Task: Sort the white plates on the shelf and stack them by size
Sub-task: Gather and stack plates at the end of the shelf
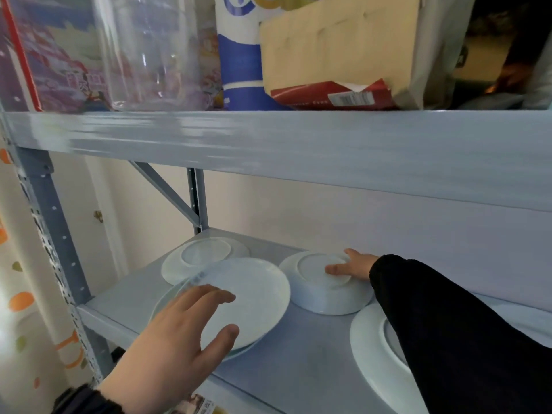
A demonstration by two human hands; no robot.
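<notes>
Several white plates lie on the grey shelf (pixel 298 369). At the back left is an upside-down plate (pixel 203 258). In front of it a flat plate (pixel 257 294) rests on top of another one whose rim shows below; my left hand (pixel 182 333) lies on its near edge, fingers spread. To the right is an upside-down deep plate (pixel 325 288) with my right hand (pixel 352 265) gripping its far side, fingers on the base. A large plate (pixel 370 354) at the front right is partly hidden by my black sleeve.
The upper shelf beam (pixel 298 144) hangs close above the plates. On it stand a clear glass jar (pixel 149 52), a blue and white bag (pixel 239 55) and boxes. A grey upright post (pixel 50 234) is at the left, and a cream wall lies behind.
</notes>
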